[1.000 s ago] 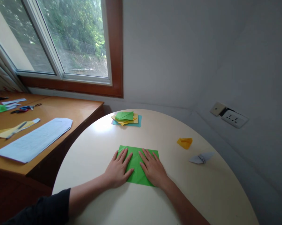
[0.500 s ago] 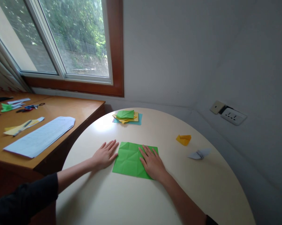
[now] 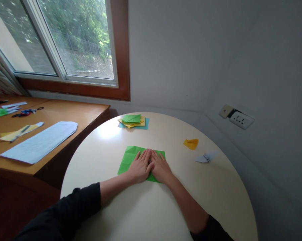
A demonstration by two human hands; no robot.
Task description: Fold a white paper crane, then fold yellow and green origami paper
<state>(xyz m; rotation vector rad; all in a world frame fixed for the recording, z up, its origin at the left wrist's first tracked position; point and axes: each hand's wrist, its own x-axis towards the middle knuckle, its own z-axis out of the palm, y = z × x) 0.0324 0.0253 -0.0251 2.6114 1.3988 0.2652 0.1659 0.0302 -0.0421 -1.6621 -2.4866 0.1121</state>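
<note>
A creased green sheet of paper point(image 3: 127, 158) lies flat on the round white table point(image 3: 130, 211). My left hand point(image 3: 140, 167) rests palm down on its middle, fingers stretched out and pointing away from me. Right beside it, my right hand point(image 3: 161, 166) lies flat on the sheet's right half, fingers also extended. The two hands touch along their inner edges near the fingertips and thumbs. Between them they cover much of the sheet's centre and right side. Neither hand grips anything.
A stack of coloured papers point(image 3: 133, 122) sits at the table's far edge. To the right lie a folded yellow paper point(image 3: 191, 144) and a folded whitish paper point(image 3: 205, 158). A wooden desk point(image 3: 90, 110) at left carries white sheets point(image 3: 41, 142), a pen point(image 3: 19, 133) and scissors point(image 3: 36, 109).
My left hand has moved right, from beside the sheet's left edge onto its middle, meeting my right hand. The right hand stays flat on the sheet. The view has shifted slightly.
</note>
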